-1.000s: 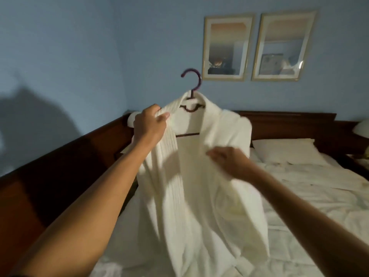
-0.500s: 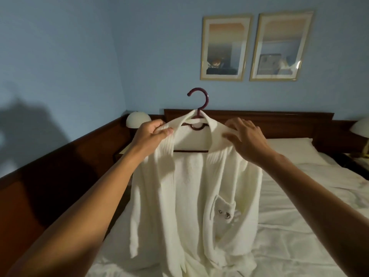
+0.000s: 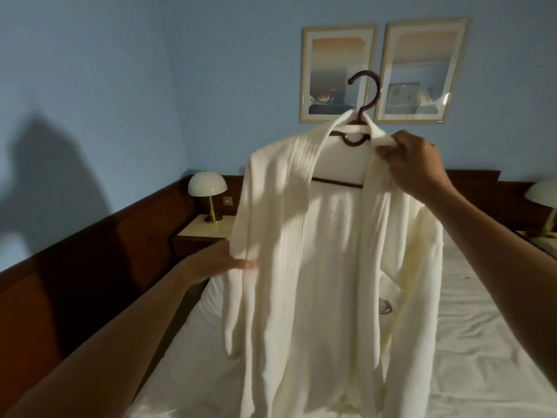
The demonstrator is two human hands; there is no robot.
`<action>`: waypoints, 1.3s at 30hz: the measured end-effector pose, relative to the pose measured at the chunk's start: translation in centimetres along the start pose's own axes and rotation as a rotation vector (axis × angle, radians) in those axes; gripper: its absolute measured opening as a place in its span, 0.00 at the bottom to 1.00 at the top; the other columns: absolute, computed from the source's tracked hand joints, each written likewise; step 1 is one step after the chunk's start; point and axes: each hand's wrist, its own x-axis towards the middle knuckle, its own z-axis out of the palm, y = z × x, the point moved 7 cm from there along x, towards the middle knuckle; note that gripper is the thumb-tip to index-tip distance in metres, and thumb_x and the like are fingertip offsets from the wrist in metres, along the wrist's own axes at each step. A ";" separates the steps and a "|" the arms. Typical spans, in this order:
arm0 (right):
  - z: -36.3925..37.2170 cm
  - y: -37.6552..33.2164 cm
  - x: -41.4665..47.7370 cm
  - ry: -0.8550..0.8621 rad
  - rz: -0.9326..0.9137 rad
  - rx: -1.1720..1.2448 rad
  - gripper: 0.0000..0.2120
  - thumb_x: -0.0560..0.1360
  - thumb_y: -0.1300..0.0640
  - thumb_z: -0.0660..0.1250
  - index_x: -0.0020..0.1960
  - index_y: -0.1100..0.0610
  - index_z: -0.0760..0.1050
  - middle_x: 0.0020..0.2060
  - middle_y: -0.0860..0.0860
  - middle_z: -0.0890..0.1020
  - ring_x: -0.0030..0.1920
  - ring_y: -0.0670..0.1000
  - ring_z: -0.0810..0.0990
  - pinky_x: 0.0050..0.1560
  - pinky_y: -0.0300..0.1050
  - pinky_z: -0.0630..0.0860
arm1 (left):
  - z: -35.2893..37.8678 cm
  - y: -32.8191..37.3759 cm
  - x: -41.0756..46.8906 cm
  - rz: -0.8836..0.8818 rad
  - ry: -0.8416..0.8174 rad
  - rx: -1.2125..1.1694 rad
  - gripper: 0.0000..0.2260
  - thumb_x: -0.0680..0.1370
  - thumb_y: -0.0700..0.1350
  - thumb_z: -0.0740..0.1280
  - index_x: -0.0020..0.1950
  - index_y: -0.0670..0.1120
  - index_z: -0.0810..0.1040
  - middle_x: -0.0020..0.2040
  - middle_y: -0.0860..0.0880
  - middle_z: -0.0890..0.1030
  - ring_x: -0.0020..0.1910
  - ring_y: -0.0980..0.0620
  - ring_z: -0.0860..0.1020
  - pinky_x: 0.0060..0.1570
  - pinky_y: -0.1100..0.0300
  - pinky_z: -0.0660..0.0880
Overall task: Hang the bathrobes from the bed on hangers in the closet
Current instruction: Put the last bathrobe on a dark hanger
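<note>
The right hand [image 3: 413, 167] pinches the collar of the white bathrobe [image 3: 328, 267] with curled fingers [image 3: 388, 152], just beside the dark red hanger [image 3: 365, 95] carrying it. The left hand [image 3: 211, 263] touches the bathrobe's sleeve edge, too blurred to tell any grip. The bed [image 3: 488, 342] lies below the bathrobe, a lamp [image 3: 207, 187] to its left and framed pictures [image 3: 337, 70] behind it.

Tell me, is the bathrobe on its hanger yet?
On: the bathrobe drapes from the dark hanger, hook poking above its collar; the right hand pinches that collar.
</note>
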 end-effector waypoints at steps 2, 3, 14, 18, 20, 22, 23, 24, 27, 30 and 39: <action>-0.8 1.5 0.2 0.001 0.015 -0.057 0.08 0.82 0.54 0.65 0.56 0.58 0.77 0.44 0.55 0.78 0.45 0.57 0.75 0.45 0.47 0.67 | -0.2 -1.7 0.1 -0.119 -0.129 0.199 0.23 0.76 0.50 0.76 0.69 0.57 0.73 0.63 0.56 0.81 0.59 0.56 0.80 0.67 0.49 0.75; -1.0 2.5 0.1 -0.003 0.027 -0.093 0.08 0.82 0.54 0.65 0.56 0.57 0.77 0.44 0.55 0.78 0.45 0.58 0.75 0.45 0.47 0.67 | -1.6 -1.7 0.4 -0.154 -0.079 0.339 0.22 0.76 0.51 0.76 0.68 0.54 0.74 0.61 0.54 0.81 0.56 0.56 0.79 0.63 0.52 0.77; -1.5 5.3 -1.7 0.079 0.162 -0.011 0.08 0.80 0.52 0.65 0.47 0.57 0.75 0.39 0.55 0.78 0.41 0.57 0.75 0.39 0.47 0.67 | 4.1 0.8 0.9 -0.005 0.140 -0.063 0.24 0.73 0.60 0.76 0.66 0.53 0.80 0.58 0.56 0.84 0.57 0.54 0.83 0.64 0.47 0.78; -3.4 3.6 -0.2 0.100 0.185 0.101 0.09 0.81 0.51 0.64 0.44 0.55 0.74 0.38 0.52 0.75 0.36 0.49 0.71 0.33 0.40 0.66 | 4.4 -1.9 2.8 -0.104 0.302 -0.161 0.55 0.62 0.66 0.81 0.82 0.60 0.55 0.77 0.52 0.67 0.75 0.46 0.68 0.71 0.43 0.70; -4.2 2.5 0.9 0.125 0.184 0.136 0.13 0.80 0.50 0.64 0.39 0.55 0.72 0.35 0.50 0.73 0.35 0.48 0.70 0.31 0.41 0.66 | 7.4 -1.7 4.2 -0.141 0.163 -0.183 0.58 0.63 0.61 0.83 0.83 0.59 0.49 0.78 0.54 0.65 0.77 0.47 0.65 0.73 0.47 0.67; -4.4 1.7 1.7 0.136 0.192 0.219 0.15 0.80 0.50 0.64 0.37 0.54 0.71 0.33 0.47 0.72 0.33 0.45 0.70 0.29 0.40 0.67 | 10.3 0.6 5.4 -0.120 0.111 -0.185 0.54 0.62 0.62 0.83 0.81 0.58 0.57 0.73 0.57 0.72 0.73 0.50 0.70 0.73 0.51 0.67; -4.2 1.4 2.0 0.132 0.196 0.276 0.14 0.80 0.49 0.64 0.37 0.53 0.71 0.33 0.46 0.73 0.33 0.44 0.71 0.28 0.37 0.68 | 11.5 2.2 6.2 -0.080 0.111 -0.194 0.52 0.61 0.63 0.83 0.80 0.57 0.60 0.70 0.57 0.74 0.72 0.52 0.71 0.72 0.54 0.68; -3.9 1.0 2.2 0.123 0.201 0.331 0.13 0.80 0.49 0.65 0.38 0.53 0.73 0.33 0.46 0.75 0.34 0.45 0.73 0.29 0.36 0.70 | 12.8 4.1 7.1 -0.029 0.111 -0.205 0.51 0.61 0.61 0.84 0.78 0.56 0.63 0.69 0.57 0.76 0.71 0.54 0.72 0.70 0.57 0.69; -3.0 0.4 2.3 0.106 0.241 0.475 0.12 0.78 0.48 0.66 0.39 0.52 0.76 0.35 0.49 0.78 0.38 0.50 0.78 0.39 0.44 0.77 | 17.3 9.1 9.7 0.105 0.181 -0.213 0.48 0.56 0.59 0.87 0.72 0.56 0.70 0.64 0.60 0.81 0.64 0.60 0.78 0.64 0.61 0.75; -2.4 0.9 1.9 0.087 0.300 0.568 0.11 0.79 0.49 0.67 0.43 0.54 0.80 0.41 0.56 0.83 0.44 0.56 0.83 0.46 0.52 0.82 | 20.4 12.0 11.2 0.147 0.380 -0.252 0.44 0.58 0.53 0.88 0.70 0.53 0.74 0.56 0.60 0.82 0.57 0.58 0.80 0.52 0.71 0.77; 1.3 11.2 -2.6 -0.015 0.410 0.180 0.09 0.81 0.50 0.62 0.50 0.55 0.75 0.46 0.54 0.78 0.48 0.57 0.75 0.46 0.46 0.66 | 15.8 4.8 6.9 0.019 0.741 0.000 0.28 0.70 0.44 0.79 0.68 0.47 0.75 0.50 0.53 0.82 0.49 0.49 0.83 0.41 0.71 0.76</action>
